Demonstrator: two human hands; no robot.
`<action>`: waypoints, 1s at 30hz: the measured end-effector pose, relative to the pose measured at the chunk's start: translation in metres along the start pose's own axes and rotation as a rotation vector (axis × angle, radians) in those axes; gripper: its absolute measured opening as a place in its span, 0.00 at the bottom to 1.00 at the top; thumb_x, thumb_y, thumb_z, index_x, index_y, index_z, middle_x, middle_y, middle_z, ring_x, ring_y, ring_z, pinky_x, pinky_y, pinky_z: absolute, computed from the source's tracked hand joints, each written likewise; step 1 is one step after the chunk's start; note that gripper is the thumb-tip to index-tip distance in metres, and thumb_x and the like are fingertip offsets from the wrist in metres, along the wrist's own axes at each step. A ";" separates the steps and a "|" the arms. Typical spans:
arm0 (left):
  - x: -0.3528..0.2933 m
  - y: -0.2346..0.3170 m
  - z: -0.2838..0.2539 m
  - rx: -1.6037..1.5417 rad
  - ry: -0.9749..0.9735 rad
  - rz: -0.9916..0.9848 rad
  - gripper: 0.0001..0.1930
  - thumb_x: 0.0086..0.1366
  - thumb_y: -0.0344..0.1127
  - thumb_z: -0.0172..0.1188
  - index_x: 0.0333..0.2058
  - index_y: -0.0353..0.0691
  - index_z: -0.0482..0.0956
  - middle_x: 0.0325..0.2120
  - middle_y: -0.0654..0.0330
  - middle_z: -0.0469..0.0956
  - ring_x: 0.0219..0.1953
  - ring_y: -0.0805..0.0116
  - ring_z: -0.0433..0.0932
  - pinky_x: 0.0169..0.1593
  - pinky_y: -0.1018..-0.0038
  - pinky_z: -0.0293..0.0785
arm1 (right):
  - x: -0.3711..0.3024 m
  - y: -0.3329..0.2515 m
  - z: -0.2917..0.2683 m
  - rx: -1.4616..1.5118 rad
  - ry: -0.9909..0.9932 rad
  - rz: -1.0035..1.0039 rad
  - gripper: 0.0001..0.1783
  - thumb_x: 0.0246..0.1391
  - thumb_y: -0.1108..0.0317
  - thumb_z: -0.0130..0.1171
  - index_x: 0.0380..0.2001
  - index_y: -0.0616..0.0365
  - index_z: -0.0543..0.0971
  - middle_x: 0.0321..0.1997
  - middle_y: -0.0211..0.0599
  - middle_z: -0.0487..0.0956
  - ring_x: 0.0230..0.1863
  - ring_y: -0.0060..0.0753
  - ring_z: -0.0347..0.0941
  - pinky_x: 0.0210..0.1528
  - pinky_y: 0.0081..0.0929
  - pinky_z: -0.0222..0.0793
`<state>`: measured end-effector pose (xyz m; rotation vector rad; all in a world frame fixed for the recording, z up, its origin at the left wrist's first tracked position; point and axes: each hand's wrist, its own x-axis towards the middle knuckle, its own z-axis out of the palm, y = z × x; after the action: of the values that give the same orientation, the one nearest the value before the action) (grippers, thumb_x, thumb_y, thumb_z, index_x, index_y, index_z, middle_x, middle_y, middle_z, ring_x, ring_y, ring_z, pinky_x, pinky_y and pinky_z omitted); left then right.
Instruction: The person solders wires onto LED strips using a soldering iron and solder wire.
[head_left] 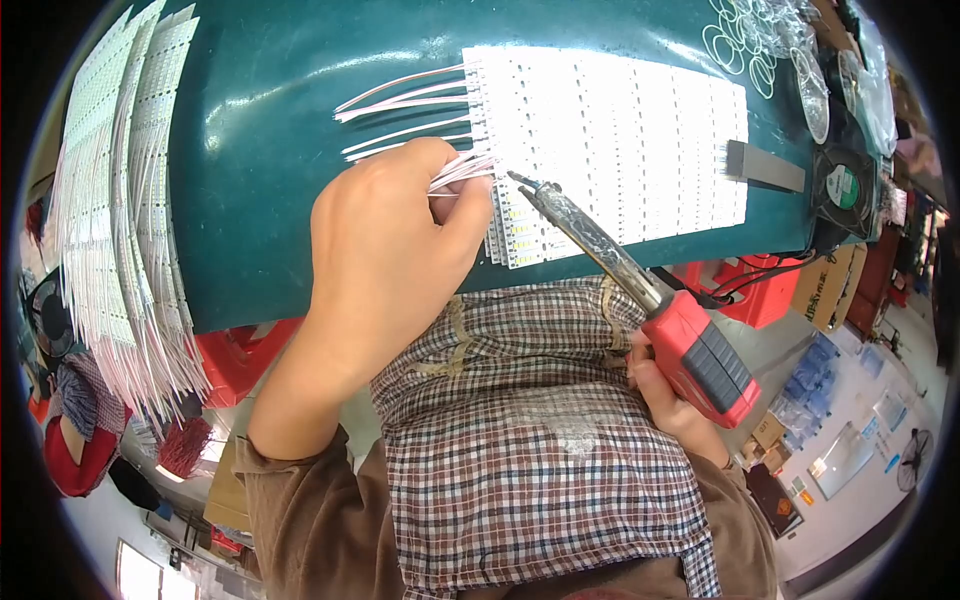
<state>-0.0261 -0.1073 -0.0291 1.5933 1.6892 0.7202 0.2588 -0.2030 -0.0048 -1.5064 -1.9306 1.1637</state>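
My left hand (385, 240) pinches a thin white wire (462, 168) against the near left end of a row of white light strips (610, 140) lying side by side on the dark green table (270, 150). My right hand (668, 395) grips the red and black handle of a soldering iron (640, 285). Its metal shaft slants up to the left, and its tip (515, 178) rests on the strips just right of my left fingers. Several more white wires (400, 105) stick out left from the strip ends.
A thick stack of wired strips (130, 200) hangs over the table's left edge. A grey block (765, 167) and a small black fan (843, 185) sit at the right, coiled wire rings (745, 40) at the far right. Red crates (235, 355) stand below.
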 end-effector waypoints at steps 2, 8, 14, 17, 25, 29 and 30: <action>0.000 0.000 -0.001 0.012 -0.007 -0.004 0.11 0.62 0.33 0.66 0.27 0.31 0.77 0.15 0.61 0.69 0.16 0.78 0.57 0.20 0.74 0.54 | 0.001 -0.001 0.001 -0.001 0.024 -0.010 0.14 0.44 0.74 0.71 0.36 0.64 0.81 0.31 0.43 0.80 0.27 0.44 0.79 0.28 0.32 0.75; 0.002 0.000 -0.004 -0.005 -0.033 0.002 0.11 0.62 0.33 0.66 0.27 0.31 0.77 0.16 0.61 0.69 0.16 0.77 0.57 0.20 0.74 0.54 | -0.004 0.002 0.000 0.008 -0.002 0.042 0.14 0.44 0.74 0.70 0.36 0.65 0.81 0.30 0.43 0.80 0.27 0.43 0.79 0.28 0.32 0.75; 0.003 0.005 -0.006 0.048 -0.060 -0.045 0.09 0.59 0.35 0.63 0.26 0.34 0.80 0.20 0.51 0.80 0.23 0.56 0.81 0.29 0.64 0.75 | 0.006 -0.004 0.002 -0.001 0.002 -0.025 0.13 0.44 0.74 0.70 0.35 0.64 0.80 0.29 0.43 0.79 0.26 0.43 0.79 0.27 0.32 0.74; 0.003 0.005 -0.005 0.061 -0.048 -0.040 0.10 0.59 0.35 0.63 0.24 0.34 0.78 0.19 0.52 0.79 0.22 0.56 0.81 0.29 0.64 0.75 | 0.005 -0.002 0.003 0.010 0.015 -0.042 0.13 0.44 0.74 0.70 0.35 0.64 0.80 0.29 0.43 0.79 0.25 0.43 0.78 0.26 0.32 0.73; 0.003 0.005 -0.002 0.088 -0.016 0.005 0.11 0.58 0.35 0.64 0.22 0.35 0.77 0.18 0.53 0.79 0.22 0.57 0.80 0.29 0.64 0.74 | -0.005 -0.002 -0.005 0.045 -0.014 0.123 0.13 0.45 0.73 0.70 0.36 0.63 0.81 0.29 0.41 0.80 0.24 0.42 0.77 0.27 0.32 0.72; 0.004 0.008 -0.006 0.060 -0.064 -0.034 0.12 0.60 0.35 0.63 0.22 0.35 0.76 0.18 0.53 0.79 0.21 0.57 0.80 0.29 0.64 0.73 | -0.006 0.000 -0.005 0.055 -0.013 0.156 0.12 0.46 0.73 0.69 0.36 0.62 0.81 0.30 0.41 0.80 0.25 0.42 0.77 0.27 0.32 0.72; 0.004 0.008 -0.006 0.037 -0.081 -0.044 0.12 0.61 0.36 0.62 0.23 0.34 0.76 0.18 0.53 0.78 0.21 0.56 0.80 0.29 0.63 0.73 | -0.003 -0.001 -0.006 0.036 -0.017 0.136 0.12 0.46 0.73 0.69 0.36 0.62 0.82 0.30 0.41 0.81 0.25 0.42 0.77 0.28 0.32 0.72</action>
<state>-0.0265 -0.1026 -0.0196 1.5848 1.6823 0.5983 0.2640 -0.2040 0.0003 -1.6352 -1.8327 1.2652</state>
